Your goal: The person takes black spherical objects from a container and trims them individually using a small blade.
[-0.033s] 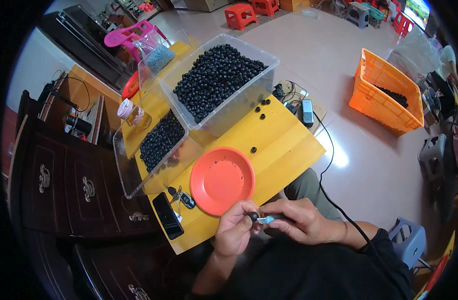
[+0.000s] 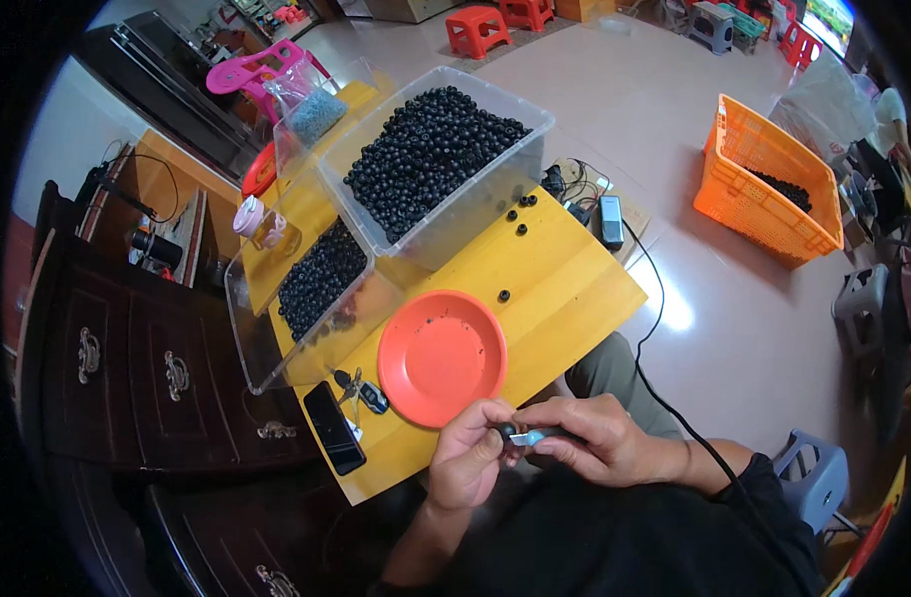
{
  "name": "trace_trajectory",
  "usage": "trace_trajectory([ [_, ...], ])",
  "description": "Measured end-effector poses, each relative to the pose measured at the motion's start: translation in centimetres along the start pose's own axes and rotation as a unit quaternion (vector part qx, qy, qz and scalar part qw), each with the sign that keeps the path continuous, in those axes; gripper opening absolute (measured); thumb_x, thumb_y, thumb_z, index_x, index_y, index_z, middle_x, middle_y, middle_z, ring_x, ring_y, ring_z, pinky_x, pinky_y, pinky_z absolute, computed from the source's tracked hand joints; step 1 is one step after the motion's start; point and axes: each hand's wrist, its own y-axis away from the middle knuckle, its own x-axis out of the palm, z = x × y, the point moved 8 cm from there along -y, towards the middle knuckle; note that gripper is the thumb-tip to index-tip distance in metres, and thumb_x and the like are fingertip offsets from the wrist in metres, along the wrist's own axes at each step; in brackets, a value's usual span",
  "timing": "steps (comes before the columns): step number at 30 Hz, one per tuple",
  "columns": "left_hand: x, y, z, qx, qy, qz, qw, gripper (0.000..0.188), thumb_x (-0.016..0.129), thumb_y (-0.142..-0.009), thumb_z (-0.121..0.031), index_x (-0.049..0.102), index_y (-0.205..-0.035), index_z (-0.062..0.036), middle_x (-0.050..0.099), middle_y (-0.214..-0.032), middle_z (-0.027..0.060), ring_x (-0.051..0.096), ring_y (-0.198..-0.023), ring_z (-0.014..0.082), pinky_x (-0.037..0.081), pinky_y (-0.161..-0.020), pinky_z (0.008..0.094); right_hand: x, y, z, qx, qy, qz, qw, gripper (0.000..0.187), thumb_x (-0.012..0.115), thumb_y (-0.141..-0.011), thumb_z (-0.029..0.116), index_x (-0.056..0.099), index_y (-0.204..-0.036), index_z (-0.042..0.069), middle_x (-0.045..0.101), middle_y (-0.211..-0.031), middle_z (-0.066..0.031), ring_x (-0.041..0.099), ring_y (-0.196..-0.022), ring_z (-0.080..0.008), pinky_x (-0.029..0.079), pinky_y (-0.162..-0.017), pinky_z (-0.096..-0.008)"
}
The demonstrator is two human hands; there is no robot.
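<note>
Over the near edge of the yellow table, my left hand (image 2: 463, 468) pinches a small round black bead-like piece (image 2: 506, 432) between thumb and fingers. My right hand (image 2: 609, 438) is closed around a light blue handled knife (image 2: 543, 435). Its short metal blade points left and appears to meet the black piece. Part of the handle is hidden by the right fingers. Just beyond my hands lies a round orange-red plate (image 2: 440, 358) with a few dark crumbs in it. Several similar black pieces lie loose on the table, one piece (image 2: 504, 296) right of the plate.
A large clear bin (image 2: 455, 234) full of black pieces stands beyond the plate, with a lower clear bin (image 2: 266, 383) at left. A phone (image 2: 334, 430), keys (image 2: 373, 397) and a lidded bottle (image 2: 266, 227) are nearby. A black cable (image 2: 659, 383) runs past my right arm; an orange basket (image 2: 724, 199) stands right.
</note>
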Motion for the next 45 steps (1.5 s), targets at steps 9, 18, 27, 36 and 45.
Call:
trace_trajectory([
  [9, 0.5, 2.1, 0.5, -0.016, 0.013, 0.042, 0.999, 0.029, 0.052, -0.091, -0.026, 0.052, -0.098, 0.0018, 0.048, -0.09, 0.0075, 0.046, -0.073, 0.0128, 0.038, -0.063, 0.0229, 1.6, 1.0, 1.6, -0.003, -0.06, 0.029, 0.998, 0.031, 0.061, -0.082, 0.003, 0.056, -0.113, 0.0, 0.063, -0.092, -0.0166, 0.066, -0.079, -0.0295, 0.05, -0.066, -0.0317],
  [18, 1.6, 3.7, -0.3, -0.005, 0.014, 0.06, 0.998, 0.027, 0.053, -0.09, -0.025, 0.052, -0.095, 0.0015, 0.046, -0.087, 0.0068, 0.045, -0.073, 0.0122, 0.037, -0.063, 0.0226, 2.7, 1.5, 3.2, 0.005, -0.086, 0.045, 0.995, 0.026, 0.06, -0.084, 0.002, 0.056, -0.109, -0.002, 0.064, -0.092, -0.0159, 0.066, -0.083, -0.0272, 0.05, -0.069, -0.0311],
  [27, 2.2, 4.4, -0.7, 0.006, 0.018, 0.104, 0.994, 0.027, 0.055, -0.09, -0.025, 0.052, -0.094, 0.0015, 0.046, -0.086, 0.0061, 0.044, -0.072, 0.0116, 0.036, -0.063, 0.022, 3.2, 1.7, 4.0, 0.014, -0.114, 0.066, 0.991, 0.021, 0.059, -0.085, 0.003, 0.058, -0.105, -0.003, 0.064, -0.089, -0.0138, 0.065, -0.08, -0.0214, 0.05, -0.07, -0.0291],
  [36, 1.8, 4.6, -0.1, -0.005, 0.054, 0.065, 0.996, 0.027, 0.061, -0.086, -0.024, 0.052, -0.089, 0.0015, 0.051, -0.085, 0.0099, 0.051, -0.068, 0.0154, 0.039, -0.056, 0.0228, 4.2, 2.8, 1.0, 0.169, -0.343, 0.037, 0.923, 0.017, 0.054, -0.091, 0.007, 0.058, -0.105, -0.002, 0.063, -0.084, -0.0061, 0.061, -0.081, -0.0108, 0.047, -0.066, -0.0225],
  [45, 1.3, 4.0, 0.1, -0.019, 0.06, 0.055, 0.997, 0.024, 0.059, -0.088, -0.022, 0.052, -0.093, -0.0004, 0.052, -0.09, 0.0077, 0.049, -0.072, 0.0121, 0.038, -0.062, 0.022, 4.1, 1.6, 0.1, 0.187, -0.273, 0.017, 0.944, 0.037, 0.069, -0.081, 0.007, 0.052, -0.113, -0.001, 0.057, -0.091, -0.0022, 0.054, -0.085, -0.0059, 0.044, -0.074, -0.0198],
])
